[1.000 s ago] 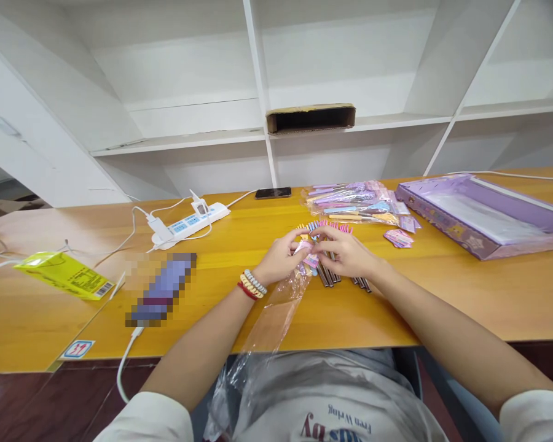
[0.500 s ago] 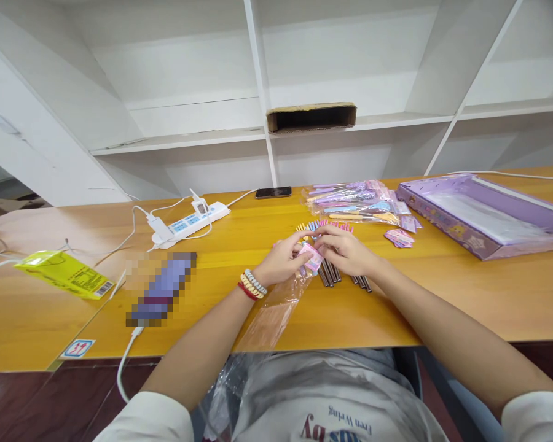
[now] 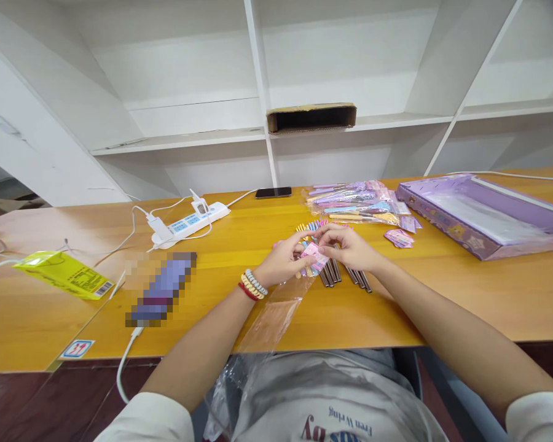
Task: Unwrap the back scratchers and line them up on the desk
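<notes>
My left hand [image 3: 283, 261] is closed round a small bundle of pastel-coloured pieces, with a pink card [image 3: 315, 256] on top. My right hand [image 3: 348, 245] pinches that card at its right edge. From under my left hand a clear plastic bag [image 3: 271, 316] trails down over the table's front edge. Beneath and behind my hands are several items with coloured tops [image 3: 311, 226] and dark metallic shafts [image 3: 359, 279]. Farther back lie brush-like items in clear wrapping [image 3: 362, 199], and a small stack of pink cards [image 3: 399, 238] is right of my hands.
A purple tray box [image 3: 465, 236] stands at the right. On the left are a power strip [image 3: 191, 226] with cables, a pixelated device [image 3: 166, 288] and a yellow carton [image 3: 67, 273]. A black phone [image 3: 273, 193] lies at the back, below a cardboard box [image 3: 311, 118] on the shelf.
The pink card has shifted slightly right and tilted in my grip. My right hand's fingers have moved a little to the right and now pinch the card's edge.
</notes>
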`<action>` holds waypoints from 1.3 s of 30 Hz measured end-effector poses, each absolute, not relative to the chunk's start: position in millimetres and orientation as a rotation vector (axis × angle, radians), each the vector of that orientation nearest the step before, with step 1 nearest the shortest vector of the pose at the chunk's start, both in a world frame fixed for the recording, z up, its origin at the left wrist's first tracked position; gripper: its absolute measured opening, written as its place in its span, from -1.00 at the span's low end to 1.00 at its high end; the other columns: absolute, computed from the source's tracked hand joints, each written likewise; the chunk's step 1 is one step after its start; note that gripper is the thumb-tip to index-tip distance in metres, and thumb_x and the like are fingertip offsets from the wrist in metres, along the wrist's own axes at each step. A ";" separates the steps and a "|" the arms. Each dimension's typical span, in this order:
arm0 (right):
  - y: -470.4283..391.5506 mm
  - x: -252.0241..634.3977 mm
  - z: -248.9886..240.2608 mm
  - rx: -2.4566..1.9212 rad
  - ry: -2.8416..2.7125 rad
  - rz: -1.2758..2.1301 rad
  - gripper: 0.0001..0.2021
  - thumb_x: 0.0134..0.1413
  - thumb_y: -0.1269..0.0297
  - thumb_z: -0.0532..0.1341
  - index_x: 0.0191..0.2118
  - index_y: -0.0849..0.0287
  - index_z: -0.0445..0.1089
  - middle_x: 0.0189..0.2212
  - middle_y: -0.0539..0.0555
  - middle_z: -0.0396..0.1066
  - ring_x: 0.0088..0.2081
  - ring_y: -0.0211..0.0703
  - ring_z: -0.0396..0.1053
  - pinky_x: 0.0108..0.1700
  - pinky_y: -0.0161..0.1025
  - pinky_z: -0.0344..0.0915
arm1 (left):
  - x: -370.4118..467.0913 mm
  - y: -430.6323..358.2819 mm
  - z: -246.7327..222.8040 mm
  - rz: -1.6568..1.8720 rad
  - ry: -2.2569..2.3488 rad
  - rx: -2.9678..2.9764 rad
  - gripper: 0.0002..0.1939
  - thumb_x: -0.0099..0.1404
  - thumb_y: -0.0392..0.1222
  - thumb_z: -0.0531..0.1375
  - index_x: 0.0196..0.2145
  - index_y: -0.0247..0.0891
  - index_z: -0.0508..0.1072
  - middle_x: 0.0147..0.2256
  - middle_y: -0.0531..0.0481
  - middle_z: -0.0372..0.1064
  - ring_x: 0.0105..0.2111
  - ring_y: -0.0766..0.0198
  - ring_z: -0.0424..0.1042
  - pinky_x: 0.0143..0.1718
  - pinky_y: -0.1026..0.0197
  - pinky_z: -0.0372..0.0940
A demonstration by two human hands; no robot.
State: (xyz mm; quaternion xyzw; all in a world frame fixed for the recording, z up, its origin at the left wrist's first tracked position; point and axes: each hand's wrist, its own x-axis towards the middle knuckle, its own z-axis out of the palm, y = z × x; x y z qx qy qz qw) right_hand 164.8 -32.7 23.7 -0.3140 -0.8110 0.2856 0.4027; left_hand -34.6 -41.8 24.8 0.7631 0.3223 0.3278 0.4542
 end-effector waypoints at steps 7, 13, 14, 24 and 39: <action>-23.0 168.9 18.6 -0.758 -1.888 0.858 -0.87 -0.03 0.28 0.22 -0.49 0.21 0.39 -0.30 0.07 0.33 -0.27 -0.22 0.31 -0.19 -0.17 0.25 | -35.6 -39.8 24.2 0.766 0.826 1.965 -0.39 0.15 -0.13 0.20 0.14 -0.27 0.16 -0.50 0.07 0.38 -0.54 0.37 0.35 -0.47 0.32 0.22; -9.0 206.2 35.2 -0.976 -1.661 0.748 -0.86 -0.09 0.27 0.20 -0.54 0.20 0.33 -0.49 0.02 0.33 -0.46 -0.27 0.25 -0.39 -0.29 0.19 | -37.6 -40.0 26.2 0.759 0.921 2.038 -0.41 0.15 -0.14 0.19 0.13 -0.25 0.18 -0.54 0.12 0.34 -0.56 0.40 0.30 -0.48 0.34 0.19; -6.2 219.5 39.0 -1.089 -1.670 0.712 -0.88 -0.09 0.29 0.18 -0.54 0.20 0.33 -0.54 0.00 0.30 -0.50 -0.29 0.21 -0.43 -0.30 0.16 | -38.0 -39.9 26.7 0.766 0.936 2.041 -0.42 0.15 -0.15 0.18 0.12 -0.25 0.18 -0.54 0.12 0.34 -0.57 0.41 0.30 -0.48 0.35 0.19; 18.8 336.2 27.0 -2.216 -1.915 0.564 -0.77 -0.09 0.38 0.13 -0.67 0.32 0.31 -0.60 0.19 0.30 -0.60 -0.33 0.16 -0.49 -0.23 0.01 | -38.9 -37.2 25.5 0.788 0.977 2.084 -0.45 0.16 -0.16 0.15 0.11 -0.27 0.21 -0.54 0.12 0.31 -0.55 0.41 0.26 -0.46 0.33 0.15; -12.2 217.1 35.0 -1.350 -1.954 0.344 -0.71 0.08 0.11 0.08 -0.48 0.21 0.37 -0.62 -0.01 0.26 -0.56 -0.31 0.14 -0.46 -0.32 0.06 | -39.8 -36.7 25.2 0.892 0.985 2.107 -0.56 0.18 -0.12 0.14 0.03 -0.27 0.34 -0.53 0.08 0.31 -0.57 0.43 0.20 -0.50 0.35 0.15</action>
